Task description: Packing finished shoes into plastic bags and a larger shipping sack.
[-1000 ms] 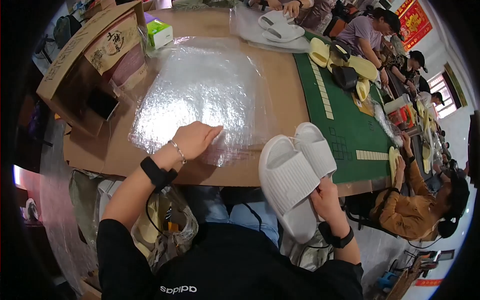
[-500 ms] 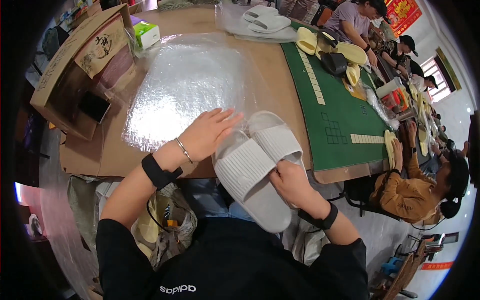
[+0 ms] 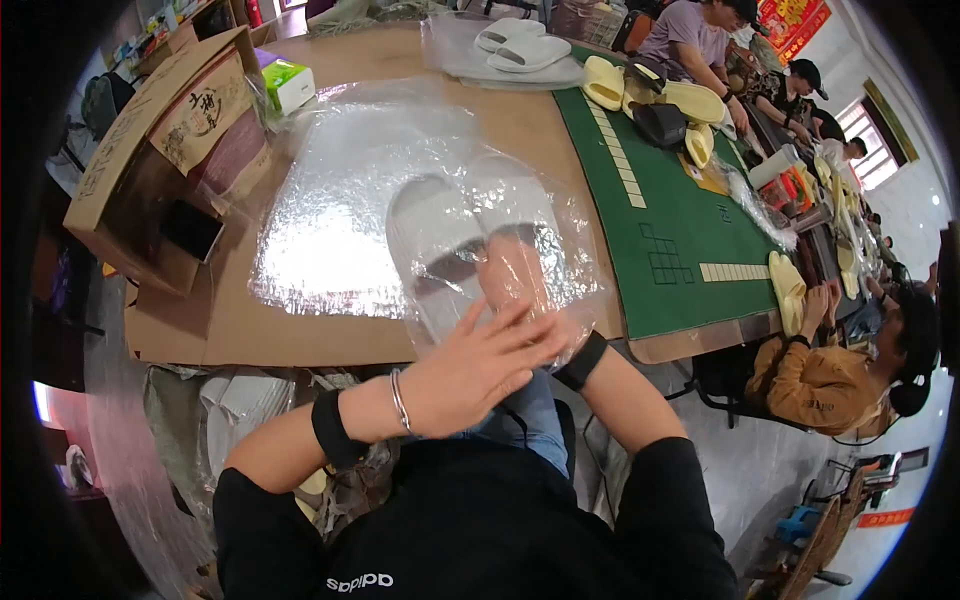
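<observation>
A pair of pale grey slide slippers (image 3: 428, 222) lies side by side inside a clear plastic bag (image 3: 568, 262), toes pointing away from me, at the near edge of the table. My right hand (image 3: 512, 272) is in the bag too, seen through the film, with its fingers at the strap of the right slipper; glare blurs the fingertips. Across the bag's near end, beside my right wrist, lies my left hand (image 3: 478, 372), palm down with fingers stretched out. Under and beyond the bag is a flat pile of clear plastic bags (image 3: 335, 200).
A cardboard box (image 3: 120, 170) holding a dark phone (image 3: 192, 232) stands at the left, by a green tissue pack (image 3: 288, 85). Bagged white slippers (image 3: 530, 50) lie at the back. Yellow and black slippers (image 3: 660, 122) sit on a green mat (image 3: 655, 225). Co-workers (image 3: 830, 375) sit to the right.
The slippers have gone from bare in my right hand to inside the clear bag, further onto the table. My left hand has moved toward me and right, to the bag's near end.
</observation>
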`<state>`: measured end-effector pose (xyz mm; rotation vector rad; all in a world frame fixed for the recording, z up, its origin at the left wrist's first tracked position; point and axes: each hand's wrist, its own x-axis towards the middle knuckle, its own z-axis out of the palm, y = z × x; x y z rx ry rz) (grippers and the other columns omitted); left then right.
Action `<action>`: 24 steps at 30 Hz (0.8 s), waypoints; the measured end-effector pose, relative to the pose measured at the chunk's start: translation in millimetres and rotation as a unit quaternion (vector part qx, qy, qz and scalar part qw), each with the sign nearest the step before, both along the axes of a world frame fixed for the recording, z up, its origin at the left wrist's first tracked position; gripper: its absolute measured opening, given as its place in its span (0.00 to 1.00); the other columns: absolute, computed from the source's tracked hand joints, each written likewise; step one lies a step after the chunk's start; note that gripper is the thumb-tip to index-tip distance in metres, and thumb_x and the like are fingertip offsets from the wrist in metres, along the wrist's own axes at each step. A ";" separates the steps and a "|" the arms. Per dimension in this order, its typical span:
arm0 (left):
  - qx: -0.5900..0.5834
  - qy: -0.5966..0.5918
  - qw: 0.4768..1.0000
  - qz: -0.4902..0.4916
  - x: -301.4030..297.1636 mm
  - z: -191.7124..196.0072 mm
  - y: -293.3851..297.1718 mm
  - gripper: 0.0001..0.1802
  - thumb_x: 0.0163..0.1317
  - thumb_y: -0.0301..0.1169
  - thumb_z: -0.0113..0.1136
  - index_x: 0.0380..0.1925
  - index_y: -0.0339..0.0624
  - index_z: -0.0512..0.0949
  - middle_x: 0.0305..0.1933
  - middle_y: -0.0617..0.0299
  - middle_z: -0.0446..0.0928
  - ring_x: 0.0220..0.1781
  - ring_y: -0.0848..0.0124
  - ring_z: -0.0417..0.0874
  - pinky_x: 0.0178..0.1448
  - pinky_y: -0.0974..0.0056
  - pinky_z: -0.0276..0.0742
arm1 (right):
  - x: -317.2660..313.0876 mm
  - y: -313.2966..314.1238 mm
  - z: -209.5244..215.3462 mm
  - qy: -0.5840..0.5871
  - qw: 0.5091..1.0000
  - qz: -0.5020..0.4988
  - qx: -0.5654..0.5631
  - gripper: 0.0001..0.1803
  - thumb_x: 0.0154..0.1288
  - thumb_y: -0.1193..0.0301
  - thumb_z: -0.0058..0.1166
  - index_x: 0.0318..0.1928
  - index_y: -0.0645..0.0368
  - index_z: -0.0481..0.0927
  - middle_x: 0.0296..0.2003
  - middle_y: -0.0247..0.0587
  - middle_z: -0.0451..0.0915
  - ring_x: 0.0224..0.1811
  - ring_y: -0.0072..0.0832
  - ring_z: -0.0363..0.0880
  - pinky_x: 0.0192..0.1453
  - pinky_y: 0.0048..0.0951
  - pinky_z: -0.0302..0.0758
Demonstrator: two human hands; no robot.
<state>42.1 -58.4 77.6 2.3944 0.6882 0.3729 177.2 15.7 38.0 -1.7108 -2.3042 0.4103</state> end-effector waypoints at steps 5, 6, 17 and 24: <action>-0.011 -0.009 1.000 -0.010 -8.6 4.0 -8.3 0.25 0.68 0.34 0.34 0.65 0.50 0.55 0.71 0.57 0.48 0.73 0.54 0.42 0.70 0.44 0.32 | -15.9 49.7 -26.5 0.089 0.991 -0.079 0.055 0.12 0.59 0.71 0.46 0.39 0.67 0.70 0.36 0.56 0.73 0.37 0.50 0.73 0.37 0.41 0.72; -0.010 -0.007 1.000 -0.012 -14.4 2.0 -4.8 0.25 0.68 0.34 0.34 0.65 0.50 0.55 0.71 0.57 0.48 0.73 0.54 0.42 0.70 0.44 0.32 | -18.4 51.1 -28.6 0.115 0.988 -0.062 0.083 0.17 0.58 0.70 0.48 0.45 0.68 0.67 0.40 0.59 0.71 0.41 0.50 0.72 0.39 0.41 0.72; -0.271 -0.267 0.821 0.426 -87.0 -77.8 -13.6 0.32 0.62 0.41 0.53 0.63 0.40 0.57 0.59 0.50 0.62 0.60 0.63 0.64 0.60 0.61 0.61 | 83.3 -132.8 3.9 0.059 0.954 0.232 -0.180 0.26 0.60 0.58 0.51 0.51 0.65 0.70 0.50 0.54 0.71 0.55 0.48 0.67 0.62 0.47 0.59; -0.519 -0.206 0.703 0.440 -87.6 -68.6 0.8 0.21 0.62 0.45 0.52 0.42 0.38 0.75 0.13 0.69 0.67 0.13 0.79 0.65 0.19 0.74 0.59 | 139.4 -59.2 35.6 0.296 0.915 -0.162 -0.222 0.21 0.63 0.57 0.49 0.28 0.65 0.77 0.15 0.27 0.64 0.19 0.15 0.60 0.23 0.21 0.60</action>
